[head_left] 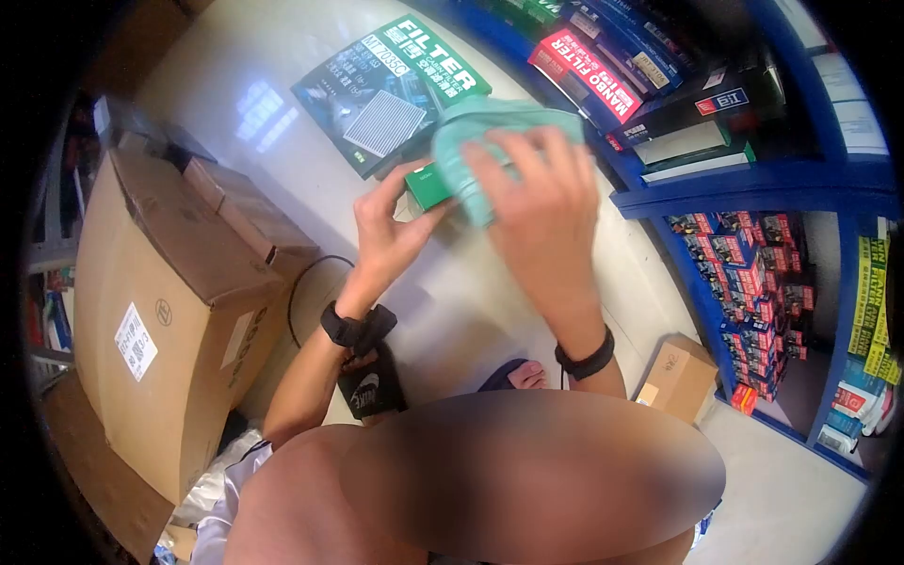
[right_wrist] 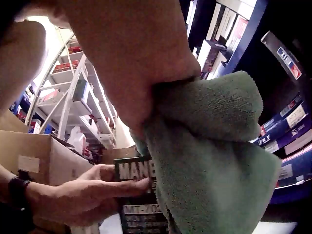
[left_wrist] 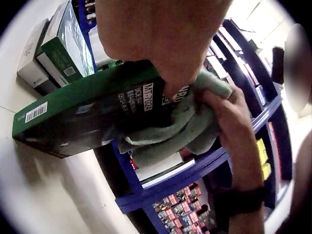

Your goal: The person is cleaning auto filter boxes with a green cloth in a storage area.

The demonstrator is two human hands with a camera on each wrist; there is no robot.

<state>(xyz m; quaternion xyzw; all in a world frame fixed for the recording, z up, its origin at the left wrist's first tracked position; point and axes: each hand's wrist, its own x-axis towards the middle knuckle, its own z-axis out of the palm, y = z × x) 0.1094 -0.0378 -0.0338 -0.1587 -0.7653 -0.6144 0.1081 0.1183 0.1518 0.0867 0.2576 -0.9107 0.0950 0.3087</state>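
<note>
Between 2 sets of fingers, there's the green box (head_left: 430, 186)! The left hand (head_left: 388, 228) pinches its near end, fingers and thumb parted only by its thickness. Long axis? Running away from those fingers, down towards the floor (head_left: 461, 297). Just right of them, the right hand (head_left: 548, 205) curls its fingers over the cloth (head_left: 455, 179), fabric against the box.

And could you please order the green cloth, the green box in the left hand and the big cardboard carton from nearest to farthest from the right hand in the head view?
1. Green cloth: in the right hand.
2. Green box: at the cloth's left, in the left hand.
3. Big cardboard carton: over on the person's left.
</note>
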